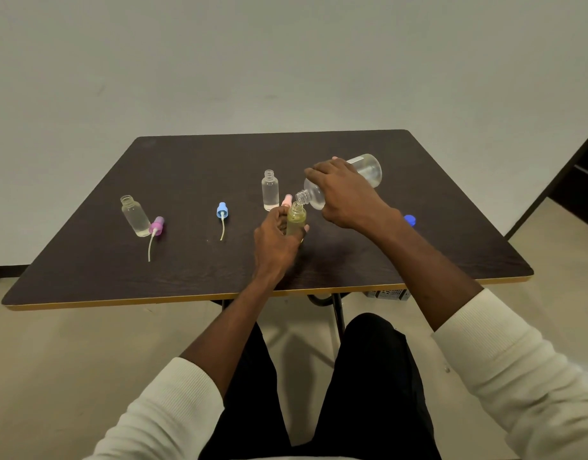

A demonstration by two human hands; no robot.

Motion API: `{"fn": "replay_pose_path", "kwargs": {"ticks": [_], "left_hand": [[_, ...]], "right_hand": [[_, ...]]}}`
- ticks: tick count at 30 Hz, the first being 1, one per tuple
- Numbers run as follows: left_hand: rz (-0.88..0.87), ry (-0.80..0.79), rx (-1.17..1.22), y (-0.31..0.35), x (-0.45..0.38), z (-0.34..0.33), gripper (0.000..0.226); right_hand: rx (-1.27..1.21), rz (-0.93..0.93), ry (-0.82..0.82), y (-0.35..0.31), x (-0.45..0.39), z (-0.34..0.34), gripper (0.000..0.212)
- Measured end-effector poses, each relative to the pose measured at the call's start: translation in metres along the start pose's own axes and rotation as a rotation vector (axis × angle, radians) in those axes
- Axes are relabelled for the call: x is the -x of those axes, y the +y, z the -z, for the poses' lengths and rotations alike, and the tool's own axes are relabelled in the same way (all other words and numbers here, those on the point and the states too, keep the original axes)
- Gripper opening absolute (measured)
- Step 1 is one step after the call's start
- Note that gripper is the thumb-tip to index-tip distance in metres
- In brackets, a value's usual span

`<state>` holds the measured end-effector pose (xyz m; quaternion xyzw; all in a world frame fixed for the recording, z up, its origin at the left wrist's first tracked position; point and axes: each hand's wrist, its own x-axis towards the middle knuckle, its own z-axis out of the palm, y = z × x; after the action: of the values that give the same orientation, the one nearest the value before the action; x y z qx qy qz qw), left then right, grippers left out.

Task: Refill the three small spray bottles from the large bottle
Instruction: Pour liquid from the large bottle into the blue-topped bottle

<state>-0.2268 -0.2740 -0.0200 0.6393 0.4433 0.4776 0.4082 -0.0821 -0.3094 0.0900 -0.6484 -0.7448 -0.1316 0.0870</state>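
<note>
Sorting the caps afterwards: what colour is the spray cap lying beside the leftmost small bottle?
Purple, with a white dip tube; the spray cap shows in the head view.

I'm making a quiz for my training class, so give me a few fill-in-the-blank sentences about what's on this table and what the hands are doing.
1. The right hand tilts the large bottle so its mouth is over the ____ small bottle.
2. The left hand holds the small bottle being filled, which looks ____ in colour.
3. The spray cap lying against the leftmost small bottle is ____.
4. The blue spray cap lies on the table, ____ from any bottle.

Missing words: rightmost; yellowish; purple; apart
</note>
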Motion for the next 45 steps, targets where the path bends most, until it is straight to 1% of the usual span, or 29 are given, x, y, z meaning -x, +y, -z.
{"fn": "replay_pose_path", "kwargs": {"ticks": [15,21,29,45], "left_hand": [[-0.007,-0.005,-0.012,-0.0015,-0.0008,0.0000,0.049],[0.005,-0.002,-0.034,-0.0030,-0.0015,-0.0013,0.041],[0.003,-0.003,-0.035,-0.0011,-0.0009,-0.0014,0.037],[0.000,0.009,-0.005,-0.0043,-0.0020,-0.0007,0.043]], "right_hand": [[-0.001,0.004,-0.003,0.0004,-0.0020,-0.0020,0.074],[-0.001,0.004,0.004,0.0009,-0.0011,-0.0018,0.074],[0.007,0.005,-0.005,0.0017,-0.0020,-0.0020,0.075],[0.003,0.006,0.003,-0.0005,-0.0021,-0.0013,0.073]]}}
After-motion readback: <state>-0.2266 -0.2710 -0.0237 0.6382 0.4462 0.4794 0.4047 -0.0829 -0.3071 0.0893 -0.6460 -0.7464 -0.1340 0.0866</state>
